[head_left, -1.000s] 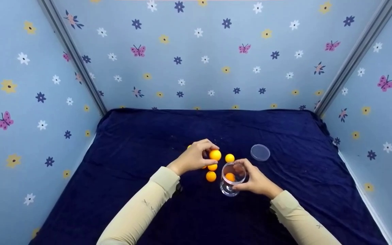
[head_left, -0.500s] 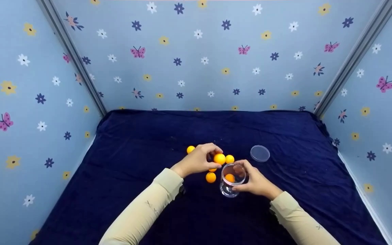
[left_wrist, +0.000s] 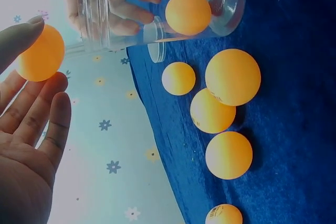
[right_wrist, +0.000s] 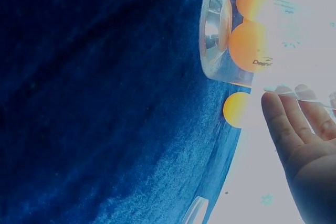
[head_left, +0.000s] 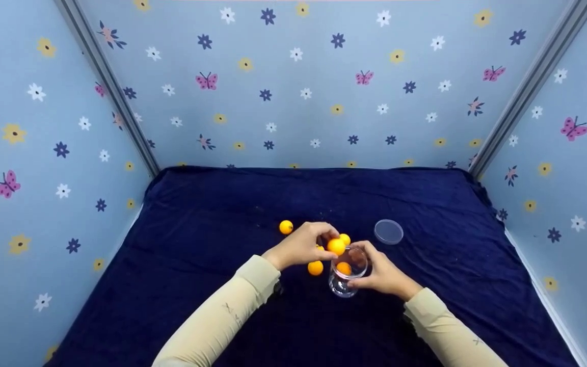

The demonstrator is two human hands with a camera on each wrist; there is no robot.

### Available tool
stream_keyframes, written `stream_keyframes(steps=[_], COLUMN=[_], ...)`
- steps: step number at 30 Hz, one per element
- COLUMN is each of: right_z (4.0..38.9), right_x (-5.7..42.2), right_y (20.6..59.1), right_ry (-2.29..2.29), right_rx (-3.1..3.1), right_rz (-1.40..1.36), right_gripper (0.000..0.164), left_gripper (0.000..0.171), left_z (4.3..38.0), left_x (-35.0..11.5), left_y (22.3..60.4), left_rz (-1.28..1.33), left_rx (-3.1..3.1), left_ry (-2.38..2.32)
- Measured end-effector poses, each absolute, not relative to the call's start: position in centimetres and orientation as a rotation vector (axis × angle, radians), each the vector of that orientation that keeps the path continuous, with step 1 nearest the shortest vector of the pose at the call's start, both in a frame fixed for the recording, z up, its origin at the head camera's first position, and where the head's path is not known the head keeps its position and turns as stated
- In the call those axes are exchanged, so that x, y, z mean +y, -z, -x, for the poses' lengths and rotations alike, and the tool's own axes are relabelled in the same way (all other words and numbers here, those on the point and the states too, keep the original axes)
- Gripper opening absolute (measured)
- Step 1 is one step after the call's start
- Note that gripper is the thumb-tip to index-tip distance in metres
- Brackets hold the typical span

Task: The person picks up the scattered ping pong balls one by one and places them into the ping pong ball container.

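My left hand pinches an orange ping-pong ball between thumb and fingertips, at the rim of a clear plastic jar. In the left wrist view the pinched ball is beside the jar's mouth. Thumb and fingers of my right hand grip the jar's side near its top. The jar stands upright, its mouth uncovered, with one ball lying at its bottom. Through the jar wall in the right wrist view, a ball with dark print shows.
Several loose ping-pong balls lie left of and behind the jar, among them a near one and a far one. A clear round lid lies behind the right hand on the dark blue cloth. Patterned walls surround it.
My left hand has moved right and slightly nearer with the pinched ball, from above the loose balls to the jar's rim. The right hand and jar have stayed in place.
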State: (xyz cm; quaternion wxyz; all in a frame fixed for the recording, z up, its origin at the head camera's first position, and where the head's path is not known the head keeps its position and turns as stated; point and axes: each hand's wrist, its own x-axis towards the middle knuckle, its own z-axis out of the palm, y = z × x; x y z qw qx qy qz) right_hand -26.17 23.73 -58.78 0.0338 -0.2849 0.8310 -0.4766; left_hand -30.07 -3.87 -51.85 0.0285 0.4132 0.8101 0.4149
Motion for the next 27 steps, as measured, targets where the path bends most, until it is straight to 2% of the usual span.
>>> stream_keyframes(steps=[14,22,27], right_z=[26.2,26.4,26.5], right_x=[23.6,24.4,24.8], right_y=[58.8,58.9,59.4], right_ry=[1.476,1.462,1.544], right_rx=[2.523,2.477,2.314], right_rz=[0.965,0.970,0.933], right_gripper=[0.079,0.090,0.088], left_gripper=[0.031,0.032,0.032], left_z=[29.8,29.8,29.7], left_x=[-2.9,-2.5,-2.3], left_y=[52.4,52.5,52.7], left_rz=[-1.349,-1.355,-1.338], left_rx=[2.485,2.512,2.528], left_ry=[-1.165,-1.105,-1.033])
